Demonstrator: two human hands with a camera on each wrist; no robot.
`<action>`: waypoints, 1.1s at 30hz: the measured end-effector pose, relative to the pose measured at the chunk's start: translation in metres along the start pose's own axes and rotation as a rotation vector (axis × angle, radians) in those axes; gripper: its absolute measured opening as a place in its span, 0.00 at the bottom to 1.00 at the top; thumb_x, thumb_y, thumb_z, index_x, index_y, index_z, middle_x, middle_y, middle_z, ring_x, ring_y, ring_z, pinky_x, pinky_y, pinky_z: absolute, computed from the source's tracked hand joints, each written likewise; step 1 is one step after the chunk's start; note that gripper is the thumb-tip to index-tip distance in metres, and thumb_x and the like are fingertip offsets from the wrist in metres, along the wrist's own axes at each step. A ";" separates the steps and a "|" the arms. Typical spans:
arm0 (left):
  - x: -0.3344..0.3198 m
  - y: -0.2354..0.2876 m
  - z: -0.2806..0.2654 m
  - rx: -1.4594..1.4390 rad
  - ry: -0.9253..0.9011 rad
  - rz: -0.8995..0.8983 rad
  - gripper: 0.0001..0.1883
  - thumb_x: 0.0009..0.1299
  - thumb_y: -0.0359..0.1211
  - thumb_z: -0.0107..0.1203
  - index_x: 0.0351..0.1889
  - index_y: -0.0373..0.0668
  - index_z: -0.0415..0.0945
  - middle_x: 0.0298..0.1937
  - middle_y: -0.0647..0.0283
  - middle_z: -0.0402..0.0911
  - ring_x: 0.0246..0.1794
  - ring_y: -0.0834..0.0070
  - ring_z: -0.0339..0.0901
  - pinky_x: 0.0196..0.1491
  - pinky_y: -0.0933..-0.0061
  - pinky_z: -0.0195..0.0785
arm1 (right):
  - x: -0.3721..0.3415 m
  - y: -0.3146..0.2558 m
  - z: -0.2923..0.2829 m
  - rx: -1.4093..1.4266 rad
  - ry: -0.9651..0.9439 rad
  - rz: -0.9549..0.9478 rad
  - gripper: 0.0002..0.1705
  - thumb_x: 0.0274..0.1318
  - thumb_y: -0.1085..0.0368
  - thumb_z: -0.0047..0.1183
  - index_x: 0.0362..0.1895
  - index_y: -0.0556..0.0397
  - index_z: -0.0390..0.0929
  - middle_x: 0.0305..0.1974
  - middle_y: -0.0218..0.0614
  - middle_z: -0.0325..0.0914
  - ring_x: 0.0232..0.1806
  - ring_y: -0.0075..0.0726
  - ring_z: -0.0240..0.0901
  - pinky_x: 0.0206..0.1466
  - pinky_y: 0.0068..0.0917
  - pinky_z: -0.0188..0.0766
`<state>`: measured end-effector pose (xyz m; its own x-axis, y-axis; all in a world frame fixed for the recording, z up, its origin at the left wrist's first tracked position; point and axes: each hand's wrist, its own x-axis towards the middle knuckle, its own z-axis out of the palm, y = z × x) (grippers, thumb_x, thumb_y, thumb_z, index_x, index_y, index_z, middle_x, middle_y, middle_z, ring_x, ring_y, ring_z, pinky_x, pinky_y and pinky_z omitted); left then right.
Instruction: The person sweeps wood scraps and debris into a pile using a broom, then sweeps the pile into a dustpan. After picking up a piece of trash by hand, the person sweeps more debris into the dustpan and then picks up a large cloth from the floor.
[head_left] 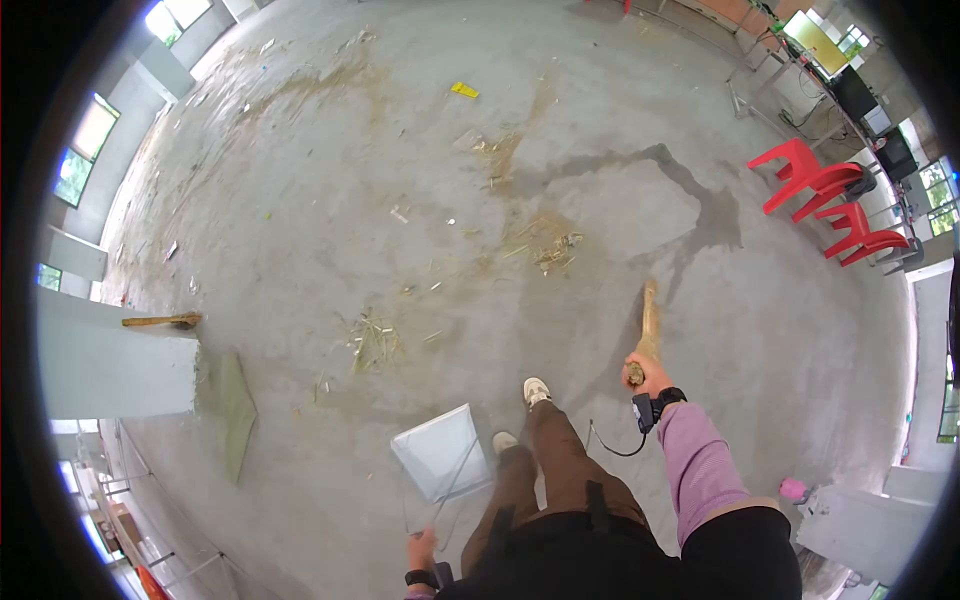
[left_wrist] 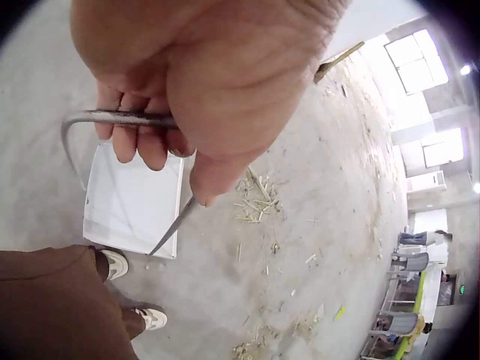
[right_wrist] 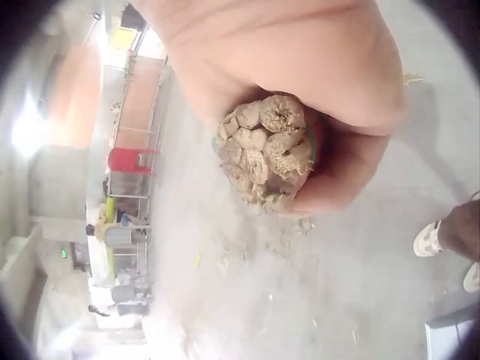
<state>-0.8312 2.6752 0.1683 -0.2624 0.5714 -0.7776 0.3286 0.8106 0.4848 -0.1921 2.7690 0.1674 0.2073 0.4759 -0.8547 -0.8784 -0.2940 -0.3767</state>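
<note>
My left hand [head_left: 422,548] grips the bent metal handle of a white dustpan [head_left: 425,452]. In the left wrist view the fingers curl round the grey handle [left_wrist: 127,118], and the thumb lies along its rod. The dustpan's flat white pan [left_wrist: 124,199] hangs low beside the feet. My right hand [head_left: 650,374] holds a straw broom [head_left: 650,322], which points forward and away from the body. The bound stalk ends of the broom [right_wrist: 259,146] stick out of the fist toward the right wrist camera. The broom's far end shows only small in the head view.
Straw scraps [head_left: 375,342] and another straw pile [head_left: 555,250] lie on the concrete floor. A wet streak [head_left: 715,215] runs ahead on the right. Red chairs [head_left: 800,170] stand by tables at the right. At left is a pillar [head_left: 120,365], with a green sheet [head_left: 232,410] beside it.
</note>
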 end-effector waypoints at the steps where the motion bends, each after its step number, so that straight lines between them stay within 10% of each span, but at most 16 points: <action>1: -0.001 0.001 0.001 0.008 -0.003 -0.007 0.21 0.61 0.46 0.54 0.14 0.41 0.72 0.16 0.67 0.72 0.17 0.79 0.64 0.22 0.74 0.54 | -0.002 0.001 0.011 -0.205 -0.053 -0.036 0.07 0.46 0.68 0.53 0.26 0.52 0.66 0.20 0.30 0.66 0.20 0.29 0.68 0.22 0.27 0.67; 7: -0.013 0.013 0.016 0.017 -0.021 -0.043 0.19 0.61 0.44 0.54 0.16 0.39 0.73 0.17 0.66 0.73 0.18 0.80 0.65 0.24 0.76 0.55 | 0.016 0.080 0.089 -0.590 -0.127 0.301 0.06 0.43 0.69 0.55 0.24 0.51 0.70 0.17 0.29 0.67 0.16 0.28 0.67 0.19 0.28 0.67; 14: -0.018 0.004 0.024 -0.108 -0.054 -0.115 0.15 0.61 0.40 0.56 0.19 0.39 0.73 0.19 0.67 0.73 0.20 0.81 0.66 0.25 0.77 0.56 | 0.018 0.168 0.192 -1.286 -0.379 0.183 0.08 0.44 0.66 0.53 0.29 0.57 0.73 0.21 0.32 0.72 0.22 0.27 0.69 0.22 0.28 0.66; 21: -0.011 -0.033 0.016 -0.319 -0.055 -0.139 0.17 0.62 0.42 0.57 0.24 0.37 0.72 0.22 0.64 0.72 0.20 0.75 0.71 0.25 0.75 0.63 | -0.024 0.162 0.284 -0.962 -0.699 0.330 0.10 0.38 0.61 0.57 0.21 0.54 0.75 0.19 0.29 0.72 0.19 0.23 0.67 0.21 0.25 0.61; 33: 0.007 -0.014 0.010 -0.336 -0.042 -0.238 0.20 0.61 0.43 0.57 0.33 0.31 0.73 0.26 0.63 0.73 0.23 0.75 0.72 0.25 0.75 0.65 | -0.057 0.052 0.178 -1.261 -0.305 0.166 0.07 0.42 0.69 0.53 0.26 0.55 0.69 0.16 0.31 0.71 0.13 0.26 0.68 0.15 0.25 0.64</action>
<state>-0.8288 2.6662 0.1525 -0.2554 0.3632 -0.8960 -0.0527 0.9202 0.3880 -0.3263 2.8745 0.2604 -0.1154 0.4780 -0.8708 0.1553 -0.8572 -0.4911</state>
